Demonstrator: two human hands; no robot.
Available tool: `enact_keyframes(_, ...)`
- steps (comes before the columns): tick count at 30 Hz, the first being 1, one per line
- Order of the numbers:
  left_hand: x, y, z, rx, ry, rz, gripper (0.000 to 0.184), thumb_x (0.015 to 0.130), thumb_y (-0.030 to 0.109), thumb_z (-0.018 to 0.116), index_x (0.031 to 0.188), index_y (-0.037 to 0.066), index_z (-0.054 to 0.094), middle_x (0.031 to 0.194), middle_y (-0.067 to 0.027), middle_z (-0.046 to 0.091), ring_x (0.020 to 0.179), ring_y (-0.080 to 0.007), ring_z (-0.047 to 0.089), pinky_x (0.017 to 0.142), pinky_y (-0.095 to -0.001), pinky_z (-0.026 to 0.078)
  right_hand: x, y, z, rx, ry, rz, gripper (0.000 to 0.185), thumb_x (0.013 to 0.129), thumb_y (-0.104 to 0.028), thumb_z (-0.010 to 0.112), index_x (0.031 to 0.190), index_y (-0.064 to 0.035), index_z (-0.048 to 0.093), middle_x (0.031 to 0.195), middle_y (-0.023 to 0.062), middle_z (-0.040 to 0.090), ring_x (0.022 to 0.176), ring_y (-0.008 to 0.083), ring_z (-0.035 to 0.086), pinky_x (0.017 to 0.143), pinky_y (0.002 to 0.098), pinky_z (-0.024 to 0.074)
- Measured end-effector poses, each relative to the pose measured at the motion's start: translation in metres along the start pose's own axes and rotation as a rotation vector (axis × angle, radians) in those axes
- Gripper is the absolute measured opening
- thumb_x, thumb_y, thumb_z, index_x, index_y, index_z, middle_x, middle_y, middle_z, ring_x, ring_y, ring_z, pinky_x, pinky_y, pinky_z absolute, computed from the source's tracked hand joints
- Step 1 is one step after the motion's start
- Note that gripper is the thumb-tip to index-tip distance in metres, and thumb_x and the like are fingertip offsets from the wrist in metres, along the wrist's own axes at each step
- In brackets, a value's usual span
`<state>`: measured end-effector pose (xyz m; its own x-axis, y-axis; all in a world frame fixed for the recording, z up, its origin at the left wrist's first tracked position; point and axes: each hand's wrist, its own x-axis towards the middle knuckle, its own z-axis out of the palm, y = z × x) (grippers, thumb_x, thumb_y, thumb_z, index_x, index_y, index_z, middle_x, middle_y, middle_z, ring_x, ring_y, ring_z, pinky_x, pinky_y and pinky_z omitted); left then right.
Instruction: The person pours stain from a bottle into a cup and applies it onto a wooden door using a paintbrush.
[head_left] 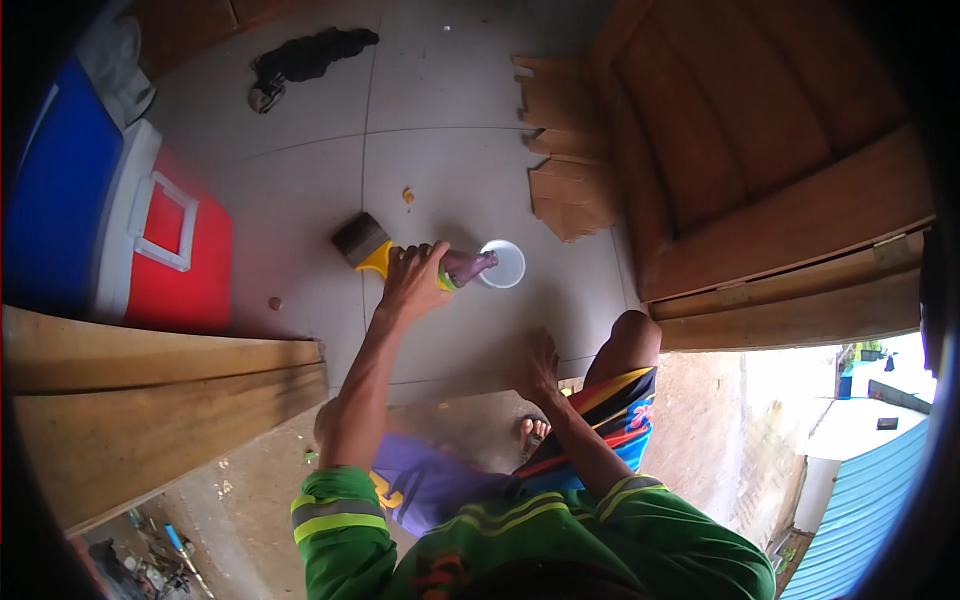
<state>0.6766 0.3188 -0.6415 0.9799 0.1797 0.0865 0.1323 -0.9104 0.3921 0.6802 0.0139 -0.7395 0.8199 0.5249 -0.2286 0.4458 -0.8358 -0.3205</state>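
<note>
Left hand [413, 279]: clamped around narrow-necked purple bottle [467, 267], mid-frame, mouth at left rim of round white cup [507, 268].
Right hand [541, 361]: could not tell finger spread.
Pour: presumably in hand; steady tilt called for.

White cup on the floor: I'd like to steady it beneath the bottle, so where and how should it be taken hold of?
Probably by the right-hand outer wall of the white cup, coming from the person's right. Its round mouth faces up, and the neck of the bottle crosses its left rim.
</note>
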Motion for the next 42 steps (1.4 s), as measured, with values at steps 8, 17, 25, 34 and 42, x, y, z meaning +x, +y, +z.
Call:
enact_keyframes(8, 0.010, 0.028, -0.024, -0.462, 0.073, -0.057, 0.070, 0.062, 0.031, 0.086, 0.119, 0.008, 0.052, 0.107, -0.0177, 0.067, 0.098, -0.0368, 0.065, 0.084, -0.0439, 0.052, 0.057, -0.033, -0.094, 0.352, 0.161, -0.171, 0.060, 0.082, -0.037, 0.070, 0.124, 0.0026, 0.053, 0.123, 0.0213, 0.054, 0.108, 0.0366, 0.056, 0.093, 0.0439, 0.0463)
enact_keyframes(17, -0.007, 0.060, -0.054, -0.622, 0.142, -0.090, 0.070, 0.066, 0.030, 0.086, 0.118, 0.006, 0.047, 0.099, -0.0166, 0.068, 0.092, -0.0380, 0.067, 0.082, -0.0431, 0.054, 0.088, -0.141, -0.192, 0.725, 0.109, -0.316, 0.051, 0.085, -0.040, 0.070, 0.112, 0.0024, 0.059, 0.098, 0.0175, 0.068, 0.092, 0.0259, 0.065, 0.084, 0.0363, 0.0495)
enact_keyframes(25, -0.007, -0.004, -0.045, -0.890, 0.270, -0.309, 0.088, 0.088, 0.062, 0.056, 0.147, 0.004, 0.028, 0.133, -0.0234, 0.053, 0.125, -0.0343, 0.052, 0.106, -0.0387, 0.041, 0.123, -0.138, -0.202, 0.640, 0.255, -0.391, 0.046, 0.085, -0.036, 0.071, 0.110, 0.0008, 0.060, 0.089, 0.0139, 0.071, 0.082, 0.0234, 0.069, 0.075, 0.0338, 0.0533)
enact_keyframes(34, -0.021, -0.010, -0.072, -0.857, 0.218, -0.373, 0.075, 0.097, 0.057, 0.042, 0.148, 0.004, 0.027, 0.133, -0.0193, 0.054, 0.122, -0.0313, 0.053, 0.104, -0.0381, 0.039, 0.133, -0.123, -0.221, 0.548, 0.301, -0.382, 0.047, 0.086, -0.036, 0.069, 0.112, 0.0024, 0.059, 0.098, 0.0169, 0.070, 0.094, 0.0280, 0.068, 0.086, 0.0350, 0.0512)
enact_keyframes(42, -0.025, -0.011, -0.080, -0.856, 0.190, -0.385, 0.071, 0.098, 0.055, 0.042, 0.148, 0.007, 0.028, 0.133, -0.0192, 0.054, 0.123, -0.0317, 0.052, 0.104, -0.0393, 0.040, 0.136, -0.125, -0.224, 0.552, 0.287, -0.364, 0.045, 0.085, -0.034, 0.070, 0.110, 0.0021, 0.059, 0.097, 0.0156, 0.069, 0.094, 0.0276, 0.068, 0.086, 0.0348, 0.0510)
